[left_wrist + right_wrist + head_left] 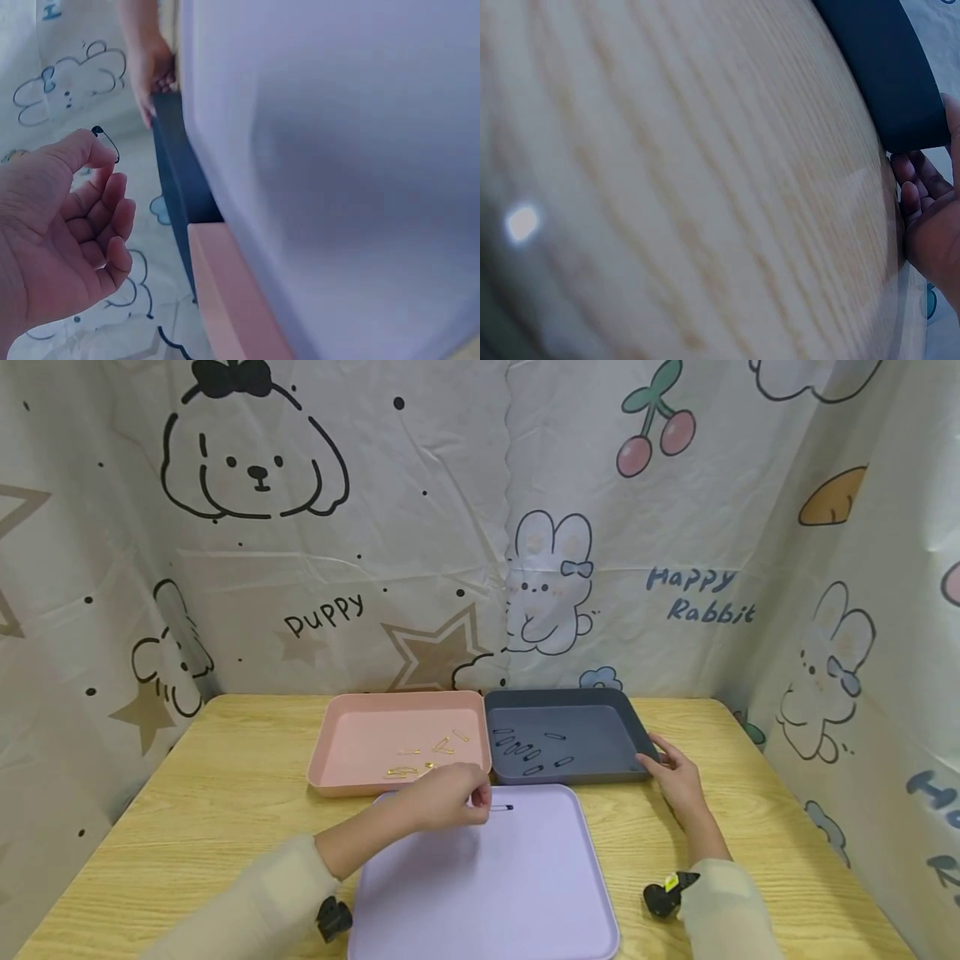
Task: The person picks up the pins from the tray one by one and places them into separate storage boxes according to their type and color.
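My left hand [448,797] is over the far part of the lilac tray [525,877], pinching a black safety pin [504,807] between thumb and forefinger. In the left wrist view, the safety pin [109,144] sticks out past the fingertips, and the other fingers are loosely curled. At the near right corner of the dark grey tray [615,735], my right hand [681,789] grips the wall, thumb at the rim. Several black safety pins [525,752] lie in that tray. Gold safety pins [402,772] lie in the pink tray [352,727], partly hidden behind my left hand.
The pink and dark grey trays stand side by side at the back of the wooden table [255,777], with the lilac tray in front of them. A patterned curtain [450,527] hangs behind the table and along both sides.
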`<state>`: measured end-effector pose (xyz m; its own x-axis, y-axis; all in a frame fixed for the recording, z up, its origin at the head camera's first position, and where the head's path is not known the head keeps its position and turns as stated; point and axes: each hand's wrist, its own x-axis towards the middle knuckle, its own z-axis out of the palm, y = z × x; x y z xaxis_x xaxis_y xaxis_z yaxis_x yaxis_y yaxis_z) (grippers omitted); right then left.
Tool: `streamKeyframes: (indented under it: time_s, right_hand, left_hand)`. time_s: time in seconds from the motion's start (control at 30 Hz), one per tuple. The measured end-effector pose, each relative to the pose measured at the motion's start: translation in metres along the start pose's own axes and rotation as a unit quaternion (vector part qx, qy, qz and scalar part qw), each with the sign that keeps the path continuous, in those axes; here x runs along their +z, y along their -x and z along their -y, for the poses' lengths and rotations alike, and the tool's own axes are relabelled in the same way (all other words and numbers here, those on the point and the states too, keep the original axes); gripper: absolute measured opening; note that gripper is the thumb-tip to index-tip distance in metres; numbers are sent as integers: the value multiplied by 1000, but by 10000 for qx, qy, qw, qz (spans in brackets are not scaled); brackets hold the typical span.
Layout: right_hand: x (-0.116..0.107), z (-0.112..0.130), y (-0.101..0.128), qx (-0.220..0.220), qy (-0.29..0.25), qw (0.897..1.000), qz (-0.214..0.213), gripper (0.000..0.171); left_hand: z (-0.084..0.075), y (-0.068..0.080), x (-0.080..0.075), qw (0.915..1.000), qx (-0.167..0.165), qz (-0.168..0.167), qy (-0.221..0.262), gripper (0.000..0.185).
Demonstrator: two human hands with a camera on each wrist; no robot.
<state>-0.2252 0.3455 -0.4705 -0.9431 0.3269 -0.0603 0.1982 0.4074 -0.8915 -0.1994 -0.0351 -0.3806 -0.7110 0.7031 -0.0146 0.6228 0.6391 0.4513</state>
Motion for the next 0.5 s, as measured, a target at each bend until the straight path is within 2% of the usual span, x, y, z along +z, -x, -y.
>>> streamKeyframes:
  time_s: [0.23,0.5]
  right_hand:
    - [1,-2,-2,-77,50,10000,-11,65]
    - [1,-4,-3,-142,76,9999,-3,66]
  left_hand:
    - [1,-36,-9,9998,-29,-163,-76,5]
    - [2,-70,-10,9996,-141,-245,-66,5]
